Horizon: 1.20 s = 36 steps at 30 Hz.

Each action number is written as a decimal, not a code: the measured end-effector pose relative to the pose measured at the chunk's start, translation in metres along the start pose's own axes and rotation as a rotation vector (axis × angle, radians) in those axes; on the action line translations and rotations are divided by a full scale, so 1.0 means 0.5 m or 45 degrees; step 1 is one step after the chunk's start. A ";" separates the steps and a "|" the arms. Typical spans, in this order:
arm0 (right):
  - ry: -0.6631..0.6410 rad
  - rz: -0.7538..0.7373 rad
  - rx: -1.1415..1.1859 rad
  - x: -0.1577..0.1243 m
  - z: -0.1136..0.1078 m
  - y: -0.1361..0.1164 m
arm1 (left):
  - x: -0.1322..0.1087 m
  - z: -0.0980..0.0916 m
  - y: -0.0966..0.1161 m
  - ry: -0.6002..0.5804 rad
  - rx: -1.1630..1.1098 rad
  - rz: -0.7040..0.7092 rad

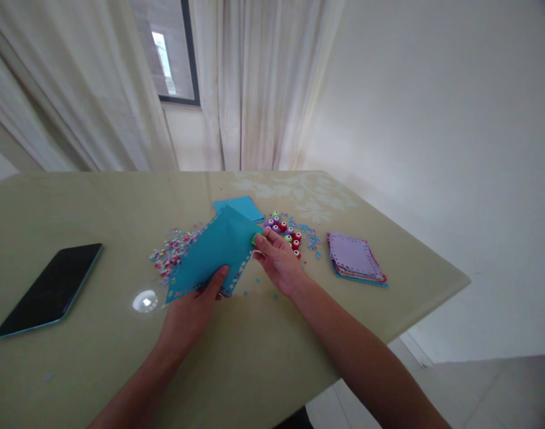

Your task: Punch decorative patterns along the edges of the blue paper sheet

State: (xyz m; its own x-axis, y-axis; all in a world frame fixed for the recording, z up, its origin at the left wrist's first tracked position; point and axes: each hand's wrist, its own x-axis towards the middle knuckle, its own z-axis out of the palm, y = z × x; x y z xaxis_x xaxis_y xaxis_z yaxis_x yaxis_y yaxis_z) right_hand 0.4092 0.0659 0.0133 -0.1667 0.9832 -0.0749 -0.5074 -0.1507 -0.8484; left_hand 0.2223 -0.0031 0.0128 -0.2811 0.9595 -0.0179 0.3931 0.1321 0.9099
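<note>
My left hand grips a sheet of blue paper by its lower edge, thumb on top, and holds it tilted above the table. Small cut-out holes run along several edges of the sheet. At its right edge my right hand pinches a small green craft paper punch, which sits on the border of the paper. Whether the punch is pressed down is hidden by my fingers. Just behind my right hand lie several red, purple and green punches. More blue paper lies behind the held sheet.
A heap of coloured confetti is left of the paper, and blue bits are scattered near the punches. A stack of hole-edged paper lies on the right. A dark tablet rests on the left of the table.
</note>
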 end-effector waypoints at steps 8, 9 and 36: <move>0.074 -0.081 -0.131 0.016 -0.022 -0.012 | 0.009 -0.001 -0.005 0.062 -0.214 0.041; 0.085 -0.159 -0.281 0.018 -0.030 -0.017 | 0.009 -0.002 -0.006 0.064 -0.208 0.044; 0.112 -0.159 -0.444 0.037 -0.047 -0.014 | 0.104 -0.205 -0.024 -0.031 0.844 0.118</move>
State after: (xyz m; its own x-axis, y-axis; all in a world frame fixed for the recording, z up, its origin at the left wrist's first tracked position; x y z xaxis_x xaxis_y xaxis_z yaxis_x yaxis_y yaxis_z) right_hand 0.4296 0.0875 0.0056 -0.0410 0.9991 0.0083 -0.1982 0.0000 -0.9802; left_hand 0.1131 0.0199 0.0433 -0.2033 0.9786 0.0318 0.8715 0.1660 0.4615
